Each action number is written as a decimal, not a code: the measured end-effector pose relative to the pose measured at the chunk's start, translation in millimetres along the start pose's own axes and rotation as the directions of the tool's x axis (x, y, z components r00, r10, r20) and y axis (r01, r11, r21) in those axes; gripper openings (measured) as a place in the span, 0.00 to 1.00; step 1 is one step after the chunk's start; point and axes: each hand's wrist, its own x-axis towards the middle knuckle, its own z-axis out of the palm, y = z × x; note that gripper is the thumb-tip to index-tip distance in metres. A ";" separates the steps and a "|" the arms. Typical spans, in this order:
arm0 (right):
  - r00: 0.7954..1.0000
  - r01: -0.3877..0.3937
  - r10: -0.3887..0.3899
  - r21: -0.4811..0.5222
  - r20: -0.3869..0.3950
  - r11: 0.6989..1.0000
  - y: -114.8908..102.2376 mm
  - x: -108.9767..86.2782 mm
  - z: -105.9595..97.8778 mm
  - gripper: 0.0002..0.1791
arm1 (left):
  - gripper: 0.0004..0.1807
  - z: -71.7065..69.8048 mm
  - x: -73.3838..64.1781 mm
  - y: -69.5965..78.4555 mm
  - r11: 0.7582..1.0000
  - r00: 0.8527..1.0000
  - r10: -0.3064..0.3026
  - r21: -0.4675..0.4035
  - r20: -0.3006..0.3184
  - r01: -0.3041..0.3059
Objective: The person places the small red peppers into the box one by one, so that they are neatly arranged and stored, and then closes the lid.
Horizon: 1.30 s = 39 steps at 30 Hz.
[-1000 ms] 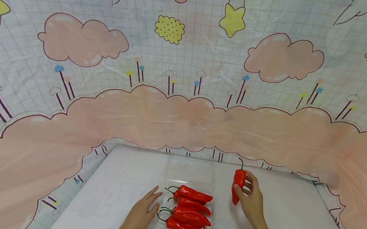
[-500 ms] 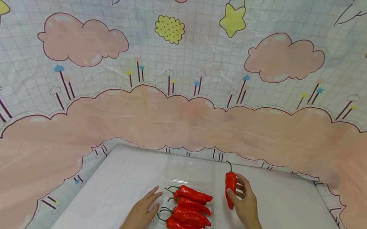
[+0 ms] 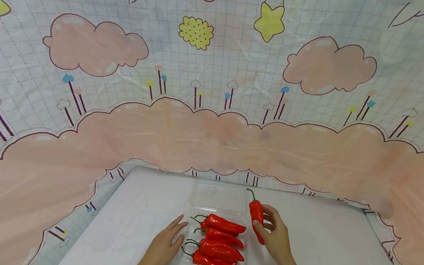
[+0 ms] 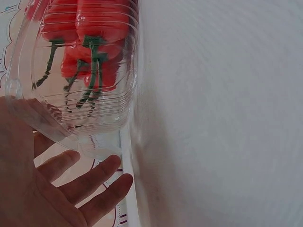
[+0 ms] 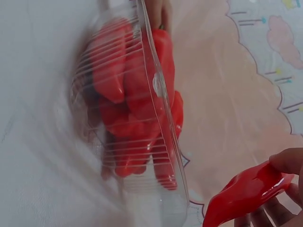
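A clear plastic clamshell box (image 3: 245, 253) lies on the table with several red peppers (image 3: 221, 247) in it, their green stems toward the left. Against the box's left side rests my left hand (image 3: 162, 246), fingers spread and fairly straight; the left wrist view has these fingers (image 4: 97, 184) beside the clear wall. My right hand (image 3: 277, 239) pinches one red pepper (image 3: 256, 216) between thumb and fingers, just right of the box. That pepper stands tilted, its green stem up and leaning left. In the right wrist view the same held pepper (image 5: 246, 194) is apart from the box.
The box's lid (image 3: 220, 197) lies folded back, away from me, on the white table (image 3: 331, 244). A printed cloth (image 3: 211, 141) with clouds and stars rises behind the table and along its sides.
My right hand has moved left and slightly nearer, bringing the pepper close to the box's right edge and tilting it more. The left hand and the box have stayed in place.
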 end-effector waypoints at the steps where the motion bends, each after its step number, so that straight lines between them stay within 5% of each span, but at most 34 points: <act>1: 1.000 -0.005 0.005 0.008 0.007 1.000 -0.2 0.0 1.4 0.31 | 0.21 -0.1 0.0 0.1 1.000 1.000 -0.001 0.000 0.000 0.001; 17: 0.995 -0.023 0.013 0.096 0.103 0.995 -6.1 -1.9 20.4 0.27 | 0.21 -0.4 -0.4 0.9 1.000 1.000 -0.013 0.006 0.007 0.013; 39: 0.969 -0.022 0.010 0.044 0.248 0.999 -14.8 -0.3 29.9 0.25 | 0.21 -2.2 -0.3 3.3 0.999 0.999 -0.037 0.001 0.026 0.037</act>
